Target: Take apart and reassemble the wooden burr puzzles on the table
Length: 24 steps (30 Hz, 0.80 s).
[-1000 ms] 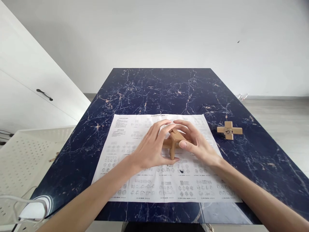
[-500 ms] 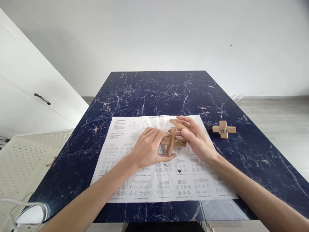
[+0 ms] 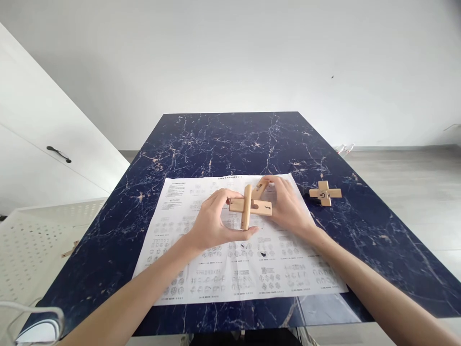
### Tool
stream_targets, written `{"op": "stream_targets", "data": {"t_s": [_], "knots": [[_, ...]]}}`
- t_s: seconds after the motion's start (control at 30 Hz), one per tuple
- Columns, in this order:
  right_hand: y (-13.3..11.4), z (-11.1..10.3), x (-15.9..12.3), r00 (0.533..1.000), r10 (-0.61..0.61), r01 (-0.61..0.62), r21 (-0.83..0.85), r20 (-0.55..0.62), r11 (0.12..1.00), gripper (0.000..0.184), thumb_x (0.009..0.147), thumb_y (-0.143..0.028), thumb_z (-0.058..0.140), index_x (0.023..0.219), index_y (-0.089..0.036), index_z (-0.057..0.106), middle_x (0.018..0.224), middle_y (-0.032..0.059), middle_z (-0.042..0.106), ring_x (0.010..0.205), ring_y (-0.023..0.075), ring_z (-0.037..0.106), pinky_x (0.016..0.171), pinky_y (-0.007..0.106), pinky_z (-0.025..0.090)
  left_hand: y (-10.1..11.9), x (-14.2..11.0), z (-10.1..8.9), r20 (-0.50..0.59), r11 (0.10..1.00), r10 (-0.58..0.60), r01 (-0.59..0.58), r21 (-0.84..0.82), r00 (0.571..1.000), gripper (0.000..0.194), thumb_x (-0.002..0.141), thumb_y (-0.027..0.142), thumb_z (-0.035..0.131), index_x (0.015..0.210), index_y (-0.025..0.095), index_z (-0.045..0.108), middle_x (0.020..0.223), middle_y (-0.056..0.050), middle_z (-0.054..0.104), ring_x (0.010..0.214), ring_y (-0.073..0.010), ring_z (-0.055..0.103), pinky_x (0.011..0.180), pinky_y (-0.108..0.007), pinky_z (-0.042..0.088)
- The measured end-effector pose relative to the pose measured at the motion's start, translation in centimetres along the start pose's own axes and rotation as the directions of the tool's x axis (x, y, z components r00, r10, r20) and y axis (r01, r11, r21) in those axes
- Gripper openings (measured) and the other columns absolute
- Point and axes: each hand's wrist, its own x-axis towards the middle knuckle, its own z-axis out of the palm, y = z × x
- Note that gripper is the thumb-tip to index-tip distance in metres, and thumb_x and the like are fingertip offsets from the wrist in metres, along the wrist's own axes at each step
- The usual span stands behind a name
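Over the printed sheet, my left hand is closed on two crossed wooden burr puzzle pieces, thumb below and fingers at the far side. One piece stands on end; the other lies crosswise, with dark marks and a rounded notch on its face. Just right of them, my right hand pinches another wooden piece, which tilts behind the crossed pair. Whether that piece touches the pair I cannot tell. Some of my right fingers are hidden behind the wood or blurred.
A cross of assembled wooden pieces, with a dark mark on it, rests on the dark blue marbled table at the right. A white perforated surface and a pale cable are at the left, beside a white cabinet.
My left hand has turned the crossed pair, so the notched, marked face shows. My right hand's piece has swung from over the pair to behind it. The view has shifted slightly.
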Motion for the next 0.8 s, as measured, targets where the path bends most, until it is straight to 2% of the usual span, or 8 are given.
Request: {"op": "stream_targets", "data": {"t_s": [0.13,0.27,0.33,0.43,0.5,0.6,0.7,0.8], "knots": [[0.4,0.3,-0.1,0.993,-0.094,0.098,-0.050,0.070,0.994,0.047,0.091,-0.050,0.077,0.129,-0.029,0.059,0.138,0.0140,0.067,0.138,0.0417,0.054,0.114,0.066,0.047,0.3,0.3,-0.3,-0.014,0.995,-0.090,0.089,-0.051,0.996,0.059,0.074,0.054,0.095,0.112,0.023,0.062,0.101,-0.005,0.077,0.089,-0.0239,0.075,0.077,-0.041,0.064],[0.0,-0.2,0.1,0.992,-0.124,0.124,-0.007,0.039,0.992,0.054,0.090,-0.043,0.077,0.138,-0.028,0.058,0.150,0.0153,0.062,0.147,0.0411,0.049,0.120,0.067,0.041,0.3,0.5,-0.4,-0.054,0.985,-0.163,0.160,-0.060,0.985,0.057,0.075,0.053,0.095,0.111,0.023,0.062,0.102,-0.005,0.078,0.089,-0.0240,0.076,0.080,-0.042,0.065],[-0.5,-0.7,0.2,0.991,-0.133,0.134,0.077,-0.012,0.988,0.045,0.095,-0.037,0.070,0.138,-0.028,0.060,0.151,0.0134,0.063,0.146,0.0379,0.053,0.121,0.065,0.041,0.3,0.5,-0.4,-0.073,0.980,-0.195,0.192,-0.051,0.978,0.059,0.075,0.054,0.094,0.112,0.023,0.062,0.103,-0.006,0.079,0.091,-0.0249,0.076,0.082,-0.043,0.065],[-1.5,-1.4,0.1,0.997,-0.065,0.073,0.287,-0.038,0.955,0.027,0.108,-0.037,0.055,0.129,-0.028,0.067,0.133,0.0097,0.073,0.127,0.0302,0.066,0.112,0.056,0.049,0.2,0.6,-0.5,-0.081,0.976,-0.217,0.213,-0.052,0.973,0.061,0.075,0.057,0.094,0.116,0.023,0.063,0.106,-0.007,0.078,0.094,-0.0264,0.076,0.083,-0.044,0.065],[-2.0,-1.7,-0.1,0.999,-0.007,-0.007,0.407,0.034,0.913,0.031,0.113,-0.045,0.049,0.128,-0.025,0.069,0.107,0.0072,0.077,0.101,0.0246,0.071,0.094,0.046,0.056,0.2,0.5,-0.4,-0.080,0.976,-0.215,0.210,-0.066,0.973,0.063,0.075,0.058,0.095,0.117,0.023,0.063,0.108,-0.007,0.078,0.097,-0.0271,0.076,0.085,-0.045,0.065],[-2.4,-1.6,-0.4,0.981,-0.010,-0.098,0.547,0.192,0.831,0.038,0.112,-0.054,0.054,0.123,-0.021,0.068,0.079,0.0011,0.070,0.067,0.0168,0.064,0.065,0.034,0.052,0.1,0.4,-0.3,-0.029,0.977,-0.195,0.191,-0.096,0.980,0.067,0.073,0.059,0.097,0.117,0.024,0.062,0.112,-0.008,0.077,0.099,-0.0276,0.077,0.088,-0.045,0.065],[-2.6,-1.4,-0.4,0.960,-0.049,-0.150,0.652,0.277,0.743,0.033,0.109,-0.052,0.063,0.114,-0.020,0.067,0.073,-0.0020,0.066,0.057,0.0128,0.057,0.056,0.030,0.047,0.0,0.2,-0.2,0.054,0.970,-0.200,0.206,-0.126,0.978,0.077,0.072,0.061,0.097,0.127,0.025,0.058,0.110,-0.007,0.077,0.096,-0.0275,0.076,0.083,-0.043,0.064],[-2.6,-1.4,-0.4,0.958,-0.056,-0.157,0.676,0.282,0.720,0.029,0.108,-0.049,0.065,0.109,-0.021,0.067,0.071,-0.0038,0.061,0.056,0.0119,0.054,0.055,0.029,0.045,-0.1,0.1,-0.2,0.151,0.947,-0.248,0.272,-0.169,0.957,0.108,0.070,0.061,0.099,0.154,0.027,0.041,0.098,-0.003,0.076,0.090,-0.0270,0.076,0.082,-0.043,0.062]]}}
